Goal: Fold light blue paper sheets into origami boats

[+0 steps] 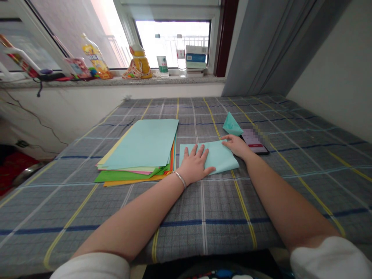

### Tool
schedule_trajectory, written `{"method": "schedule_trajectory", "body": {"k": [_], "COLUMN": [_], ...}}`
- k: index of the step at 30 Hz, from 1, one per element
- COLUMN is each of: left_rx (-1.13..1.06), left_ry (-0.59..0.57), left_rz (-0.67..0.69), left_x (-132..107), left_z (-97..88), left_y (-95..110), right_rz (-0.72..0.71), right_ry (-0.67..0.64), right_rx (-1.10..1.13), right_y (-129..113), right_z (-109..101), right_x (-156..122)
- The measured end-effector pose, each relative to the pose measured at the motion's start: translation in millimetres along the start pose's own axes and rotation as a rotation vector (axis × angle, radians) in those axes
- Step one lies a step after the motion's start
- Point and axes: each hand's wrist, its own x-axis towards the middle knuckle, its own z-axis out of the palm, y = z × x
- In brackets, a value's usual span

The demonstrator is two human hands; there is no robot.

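Observation:
A light blue sheet of paper [219, 155], folded over, lies on the checked cloth in front of me. My left hand [194, 166] rests flat on its left part, fingers spread, with a silver bangle on the wrist. At the upper right edge of the paper, my right hand [236, 145] has its thumb and fingers closed on the border. Just beyond that hand stands a folded teal paper piece [231, 124] with a pointed top. To the left of the sheet is a stack of coloured paper [142, 143], light blue on top with green, orange, pink and yellow edges showing.
A phone [255, 141] lies right of the folded piece, close to my right hand. Bottles [180, 54], a yellow flask [140, 62], boxes [196, 58] and a tube [162, 66] line the windowsill [174, 80]. A grey curtain [261, 46] hangs at the right.

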Motion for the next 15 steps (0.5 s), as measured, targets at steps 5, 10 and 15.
{"method": "schedule_trajectory", "body": {"k": [5, 10, 15], "left_rx": [0.005, -0.002, -0.023], "left_ry": [-0.007, -0.02, -0.029], "left_rz": [0.001, 0.107, 0.055], "left_x": [1, 6, 10], "left_z": [-1.2, -0.2, -0.7], "left_y": [1, 7, 20], "right_rz": [-0.003, -0.014, -0.024], "right_ry": [-0.01, -0.012, -0.011], "right_rx": [0.016, 0.027, 0.029], "right_y": [-1, -1, 0], "right_z": [0, 0, 0], "right_x": [-1, 0, 0]}}
